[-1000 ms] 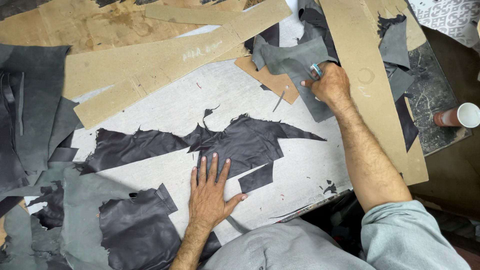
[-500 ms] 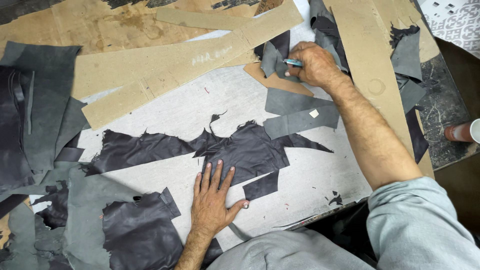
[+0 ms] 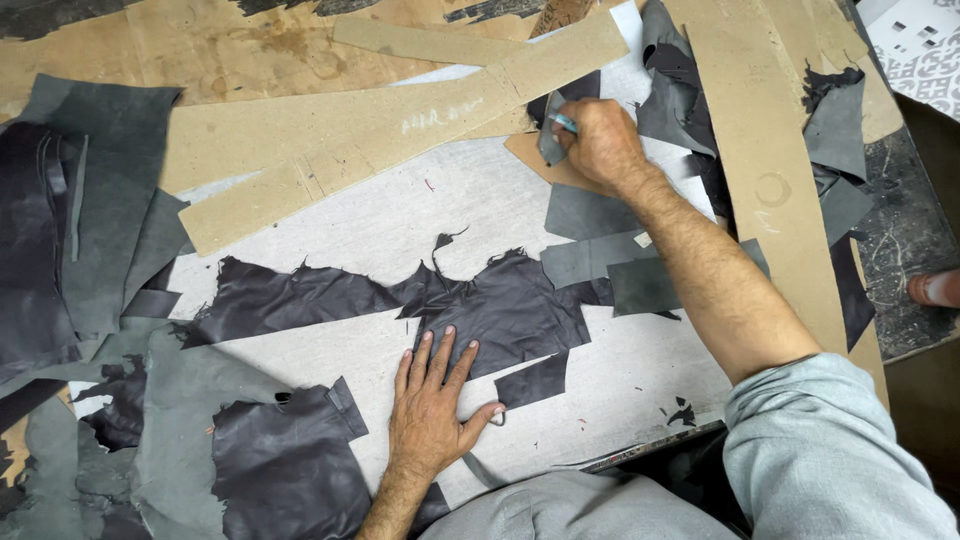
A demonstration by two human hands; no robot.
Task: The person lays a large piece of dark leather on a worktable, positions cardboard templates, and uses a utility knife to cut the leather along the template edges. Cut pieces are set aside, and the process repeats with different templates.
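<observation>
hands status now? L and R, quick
Left hand: open, flat on the dark leather piece.
Right hand: closed on a blue-tipped tool, touching a small grey scrap.

Cardboard strips (image 3: 400, 135), grey scraps (image 3: 110, 200), patterned sheet (image 3: 925, 50).

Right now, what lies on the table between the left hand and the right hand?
In the head view, the ragged black leather piece under the left hand, then flat grey leather offcuts, lie short of the right hand.
</observation>
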